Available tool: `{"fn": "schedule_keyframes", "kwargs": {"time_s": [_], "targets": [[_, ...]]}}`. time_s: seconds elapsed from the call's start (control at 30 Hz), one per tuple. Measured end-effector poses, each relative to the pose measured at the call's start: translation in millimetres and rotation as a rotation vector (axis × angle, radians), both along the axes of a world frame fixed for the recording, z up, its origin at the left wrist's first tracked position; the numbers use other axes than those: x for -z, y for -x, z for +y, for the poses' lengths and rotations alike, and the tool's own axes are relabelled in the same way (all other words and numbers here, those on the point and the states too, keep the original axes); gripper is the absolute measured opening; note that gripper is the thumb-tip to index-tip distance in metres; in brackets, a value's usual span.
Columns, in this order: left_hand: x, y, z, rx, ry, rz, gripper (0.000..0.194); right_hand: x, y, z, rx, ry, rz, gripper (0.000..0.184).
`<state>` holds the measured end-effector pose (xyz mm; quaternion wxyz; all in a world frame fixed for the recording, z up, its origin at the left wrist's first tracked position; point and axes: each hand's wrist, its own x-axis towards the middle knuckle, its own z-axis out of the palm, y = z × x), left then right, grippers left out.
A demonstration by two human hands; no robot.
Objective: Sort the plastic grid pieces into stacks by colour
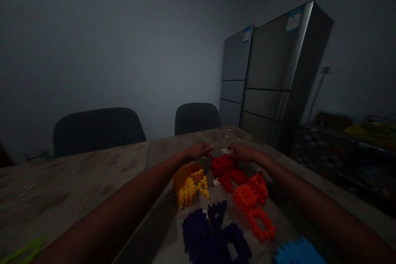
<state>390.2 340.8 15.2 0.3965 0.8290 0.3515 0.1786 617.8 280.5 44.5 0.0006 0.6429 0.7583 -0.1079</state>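
Observation:
Both my arms reach forward over the table. My left hand (200, 151) is beyond the yellow interlocking pieces (187, 192), its fingers partly stretched towards the red interlocking pieces (220, 166); nothing shows in it. My right hand (243, 152) is at the far right side of the red pieces, its fingertips at or touching them. Darkness and the pieces hide whether it grips one. Orange pieces (246, 197) lie nearer, by my right forearm. Dark purple pieces (201, 231) are closest in the middle. The pieces have toothed edges, and some have open centres.
A light blue toothed piece (298, 252) lies at the near right, and a lime green piece (23, 251) at the near left. Two dark chairs (198, 117) stand behind the table (123, 169). Tall refrigerators (269, 53) are at the back right.

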Motion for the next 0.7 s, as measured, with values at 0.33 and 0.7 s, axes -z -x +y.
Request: {"fn": "schedule_keyframes", "kwargs": {"time_s": [0.33, 0.7], "targets": [[-14.7, 70.2, -19.8, -0.029, -0.03, -0.048, 0.04, -3.4, 17.8, 4.1, 0.031, 0.029, -0.057, 0.031], [-49.8, 189.6, -138.5, -0.109, -0.216, 0.041, 0.035, -39.8, 0.0, -68.5, 0.033, -0.291, 0.154, 0.032]]}}
